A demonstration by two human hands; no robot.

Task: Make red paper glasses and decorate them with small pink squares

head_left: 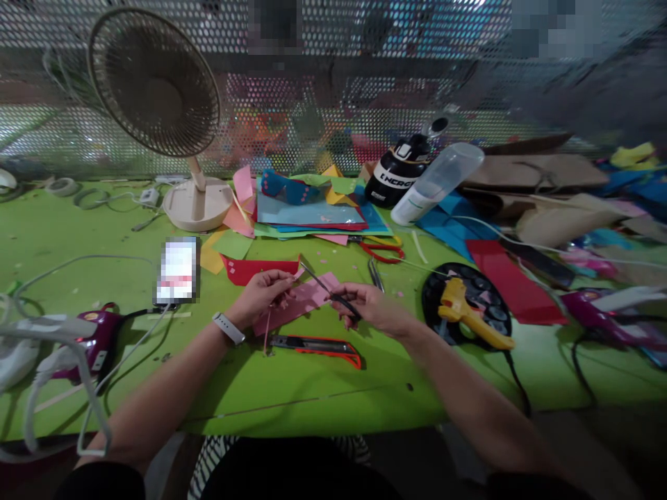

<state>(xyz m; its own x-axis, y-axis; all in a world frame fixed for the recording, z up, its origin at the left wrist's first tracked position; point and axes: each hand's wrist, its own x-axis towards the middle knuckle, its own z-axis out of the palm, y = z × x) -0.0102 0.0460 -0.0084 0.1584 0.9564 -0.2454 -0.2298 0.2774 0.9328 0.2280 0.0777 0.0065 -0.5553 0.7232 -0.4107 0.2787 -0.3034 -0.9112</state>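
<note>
My left hand [263, 295], with a white watch on the wrist, pinches a pink sheet of paper [307, 295] just above the green table [313, 389]. A thin pink strip hangs down from that hand. My right hand [367, 305] grips black-handled scissors [326, 285] whose blades point up-left, over the pink paper toward the left hand's fingertips. An orange and black utility knife [317, 345] lies on the table just in front of both hands. A red paper piece [255, 269] lies behind the left hand.
A desk fan [156, 90] stands back left, a phone [178, 271] beside it. Stacked coloured papers [313, 208], red scissors [383, 250], a black bottle [399, 170] and a clear bottle [438, 182] sit behind. A yellow glue gun [469, 312] rests on a black tray at right. Purple glue guns [96, 340] and cables lie at both edges.
</note>
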